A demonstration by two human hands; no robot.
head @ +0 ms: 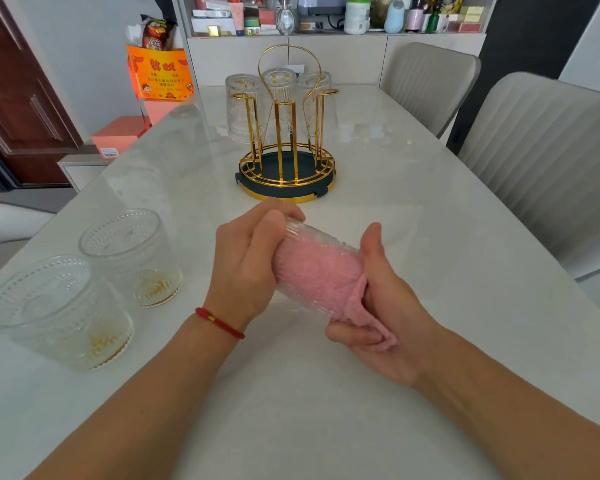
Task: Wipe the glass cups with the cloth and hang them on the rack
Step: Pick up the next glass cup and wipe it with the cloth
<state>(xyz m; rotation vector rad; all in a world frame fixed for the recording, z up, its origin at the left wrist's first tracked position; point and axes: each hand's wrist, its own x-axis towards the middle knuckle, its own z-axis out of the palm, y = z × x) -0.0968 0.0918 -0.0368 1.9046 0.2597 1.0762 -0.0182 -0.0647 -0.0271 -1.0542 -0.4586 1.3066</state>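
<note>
Near the table's (413, 209) left edge, two upright glass cups stand side by side, close together: the nearer cup (58, 311) sits toward the near-left corner, and the farther cup (130, 256) stands just behind and to its right. Both are beaded, with an amber tint showing at the bottom. Off the far-left corner, beyond the tabletop, sit an orange printed box (160, 72) with a red snack packet (155, 34) on top, and pink boxes (122, 136) lower down.

Over the middle of the near half of the table, the left hand (246, 261), with a red string bracelet (219, 322) at the wrist, curls its fingers round the closed end of a ribbed glass cup (312, 268) held on its side, above the surface. A pink cloth (321, 275) is stuffed inside that cup and trails out of its mouth. The right hand (378, 306) grips the cloth at the mouth, thumb raised beside the rim and fingers curled under the loose tail of the cloth.

Farther back, along the table's centre line, stands the gold wire rack (286, 157) on a round dark tray. Three cups hang upside down on its posts: the left hung cup (243, 109), the middle hung cup (279, 86) and the right hung cup (317, 105).

Along the right edge stand two pale ribbed chairs (541, 161). Behind the far edge, a shelf (326, 15) holds bottles and jars.
</note>
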